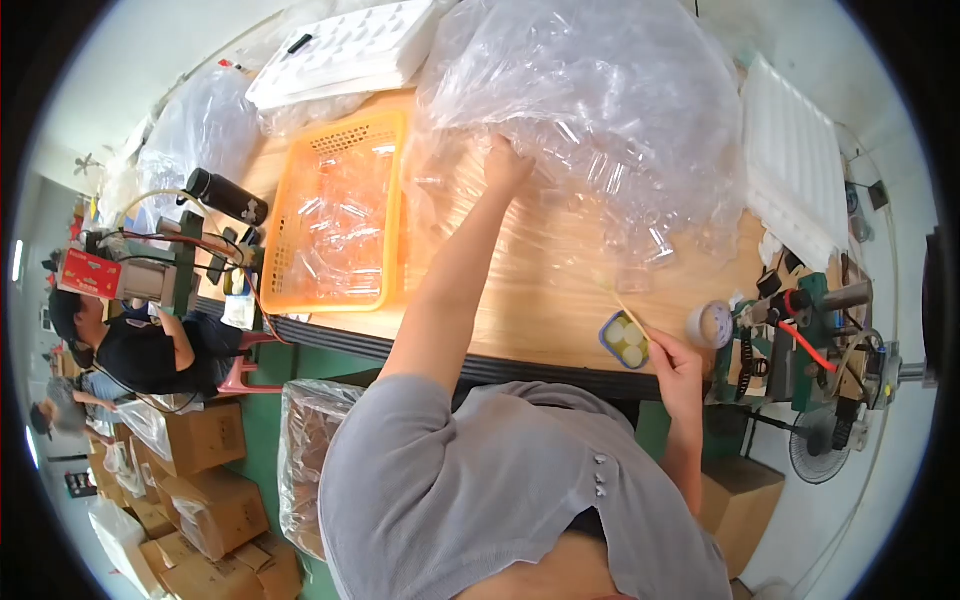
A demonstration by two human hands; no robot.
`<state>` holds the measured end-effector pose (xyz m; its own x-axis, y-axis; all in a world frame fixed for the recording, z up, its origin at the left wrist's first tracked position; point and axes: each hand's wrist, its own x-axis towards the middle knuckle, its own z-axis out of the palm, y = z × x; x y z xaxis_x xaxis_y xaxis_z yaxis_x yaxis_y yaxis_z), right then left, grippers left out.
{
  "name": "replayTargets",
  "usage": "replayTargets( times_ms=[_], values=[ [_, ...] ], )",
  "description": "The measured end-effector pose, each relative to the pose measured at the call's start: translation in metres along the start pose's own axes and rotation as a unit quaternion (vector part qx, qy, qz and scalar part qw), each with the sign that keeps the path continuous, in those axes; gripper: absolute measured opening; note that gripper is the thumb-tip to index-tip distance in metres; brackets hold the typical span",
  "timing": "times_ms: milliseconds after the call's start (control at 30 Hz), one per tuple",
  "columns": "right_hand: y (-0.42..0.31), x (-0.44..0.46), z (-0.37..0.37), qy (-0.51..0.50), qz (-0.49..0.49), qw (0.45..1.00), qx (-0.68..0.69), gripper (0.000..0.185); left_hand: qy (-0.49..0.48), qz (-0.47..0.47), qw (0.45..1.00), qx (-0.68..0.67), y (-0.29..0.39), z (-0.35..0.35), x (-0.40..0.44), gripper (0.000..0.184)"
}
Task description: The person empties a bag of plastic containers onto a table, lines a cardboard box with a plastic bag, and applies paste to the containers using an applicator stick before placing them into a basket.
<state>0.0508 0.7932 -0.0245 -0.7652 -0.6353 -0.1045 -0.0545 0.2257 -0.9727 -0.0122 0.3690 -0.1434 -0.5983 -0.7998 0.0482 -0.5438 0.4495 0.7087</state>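
Note:
My left hand reaches to the near edge of a large clear plastic bag full of clear plastic pieces; its fingers are bent at the film, and what they hold is too small to tell. A thin wooden stick is pinched in my right hand, its tip pointing up and left. Just left of that hand lies a small blue-rimmed container with pale round pieces inside. Some clear plastic pieces lie on the wooden table beyond the container.
An orange basket with clear pieces stands left, beside a black bottle. White trays lie behind. A tape roll and a green machine are at right. A seated person is at far left.

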Motion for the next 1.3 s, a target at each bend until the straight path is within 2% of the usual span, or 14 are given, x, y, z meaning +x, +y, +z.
replayTargets(
  times_ms=[133, 233, 333, 400, 433, 467, 533, 633, 833, 933, 1033, 1233, 1300],
  values=[
    [-0.002, 0.004, 0.001, -0.009, -0.026, 1.0, 0.009, 0.022, -0.006, -0.019, 0.999, 0.032, 0.008, 0.014, 0.015, 0.083],
    [-0.003, 0.005, 0.001, -0.006, -0.025, 1.0, -0.003, 0.022, -0.02, 0.012, 0.995, 0.102, 0.012, 0.003, 0.014, 0.083],
    [-0.003, 0.006, 0.002, -0.007, -0.032, 0.999, 0.004, 0.022, -0.099, 0.093, 0.986, 0.096, 0.002, -0.026, -0.003, 0.074],
    [-0.004, 0.007, 0.003, -0.004, -0.034, 0.999, 0.014, 0.022, -0.141, -0.011, 0.975, -0.171, -0.003, -0.04, -0.024, 0.064],
    [-0.004, 0.009, 0.005, -0.002, -0.032, 0.999, 0.021, 0.022, -0.158, -0.064, 0.939, -0.297, -0.003, -0.046, -0.037, 0.06],
    [-0.003, 0.011, 0.008, 0.002, -0.029, 0.999, 0.029, 0.022, -0.181, -0.081, 0.875, -0.442, -0.003, -0.051, -0.055, 0.057],
    [-0.008, 0.017, 0.015, -0.007, -0.055, 0.998, 0.001, 0.022, -0.21, -0.119, 0.68, -0.693, -0.002, -0.062, -0.101, 0.051],
    [-0.028, 0.027, 0.03, -0.023, -0.099, 0.994, -0.029, 0.02, -0.24, -0.085, 0.585, -0.77, 0.022, -0.086, -0.156, 0.053],
    [-0.042, 0.035, 0.049, -0.019, -0.153, 0.984, -0.086, 0.02, -0.237, -0.067, 0.569, -0.785, 0.039, -0.102, -0.196, 0.051],
    [-0.042, 0.033, 0.049, -0.028, -0.145, 0.989, -0.028, 0.021, -0.223, -0.07, 0.583, -0.779, 0.037, -0.102, -0.2, 0.052],
    [-0.049, 0.037, 0.048, 0.026, -0.189, 0.979, -0.076, 0.019, -0.209, -0.078, 0.581, -0.783, 0.039, -0.104, -0.205, 0.053],
    [-0.045, 0.029, 0.055, -0.025, -0.165, 0.984, -0.068, 0.021, -0.226, -0.052, 0.575, -0.785, 0.044, -0.109, -0.206, 0.054],
    [-0.044, 0.034, 0.058, 0.012, -0.176, 0.982, -0.063, 0.021, -0.228, -0.043, 0.581, -0.78, 0.045, -0.11, -0.208, 0.054]
  ],
)
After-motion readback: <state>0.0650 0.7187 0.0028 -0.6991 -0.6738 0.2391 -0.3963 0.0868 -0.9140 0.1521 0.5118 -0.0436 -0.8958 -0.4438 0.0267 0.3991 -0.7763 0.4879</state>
